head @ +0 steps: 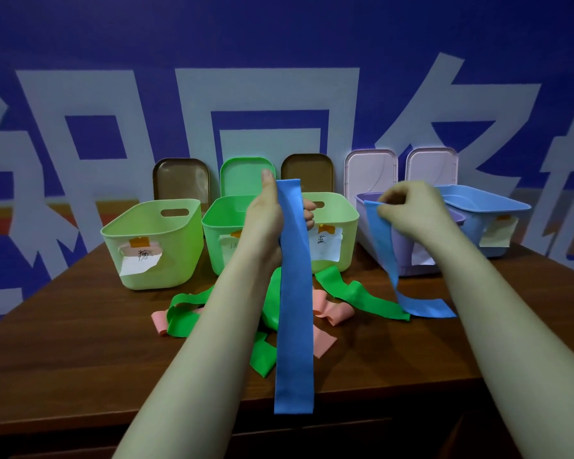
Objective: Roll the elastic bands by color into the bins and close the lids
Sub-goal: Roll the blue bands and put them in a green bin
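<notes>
A: Left hand, quick?
B: The left hand [267,217] is gripping the long blue band [294,326] near its top end. The thumb is pointing up along one edge and the fingers [309,213] are curling round the other. The band is hanging straight down below the fingers, free end dangling loose.
A: Right hand?
B: The right hand [408,207] is pinching the second blue strip [383,246] at its top corner, fingers curled tight. That strip is dropping below the fingertips and trailing onto the table [80,326]. I can't tell whether the two blue pieces are joining.
A: Other bands?
B: Green bands [362,296] and pink bands [335,313] are lying tangled below and between both hands.
A: Bins?
B: Five are standing open just beyond the fingers: outer pale green bin [153,246], green bin [219,226], inner pale green bin [342,223] right behind the left fingers, lilac bin [408,250] behind the right fingertips, and blue bin [491,207]. Lids [181,178] are leaning upright behind them.
</notes>
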Available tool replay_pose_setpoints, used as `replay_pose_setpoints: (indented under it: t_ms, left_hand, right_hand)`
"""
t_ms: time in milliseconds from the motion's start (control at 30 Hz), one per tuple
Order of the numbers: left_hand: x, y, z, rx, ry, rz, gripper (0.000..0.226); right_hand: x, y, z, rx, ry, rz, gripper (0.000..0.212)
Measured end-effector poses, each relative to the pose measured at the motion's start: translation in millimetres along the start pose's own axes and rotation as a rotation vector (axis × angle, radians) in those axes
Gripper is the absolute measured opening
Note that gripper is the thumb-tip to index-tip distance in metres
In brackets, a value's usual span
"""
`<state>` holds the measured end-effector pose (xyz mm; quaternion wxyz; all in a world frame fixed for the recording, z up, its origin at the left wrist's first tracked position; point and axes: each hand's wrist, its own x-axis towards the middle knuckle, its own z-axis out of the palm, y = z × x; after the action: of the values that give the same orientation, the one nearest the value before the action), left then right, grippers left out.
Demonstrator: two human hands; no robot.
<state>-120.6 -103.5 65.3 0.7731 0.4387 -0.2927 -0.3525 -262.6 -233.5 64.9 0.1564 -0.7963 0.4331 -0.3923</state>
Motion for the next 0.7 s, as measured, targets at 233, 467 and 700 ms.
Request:
replay_pose_setpoints:
  t_ms: [233,467,700]
  left_hand:
    - [-3,22,2,-0.054,-0.021,0.103,0.068]
    - [-6,43,2,0.041,-0.043,0.249,0.064]
    - [-12,60,-3,0.066,-0.070,0.302,0.067]
  right_hand:
    - [-28,-56,-48,-0.043,0.061,-0.171,0.015]
    - [-45,-92,-76,-0.097,0.094,-0.326,0.015]
    - [-58,-122,-76,0.168,0.096,-0.531,0.011]
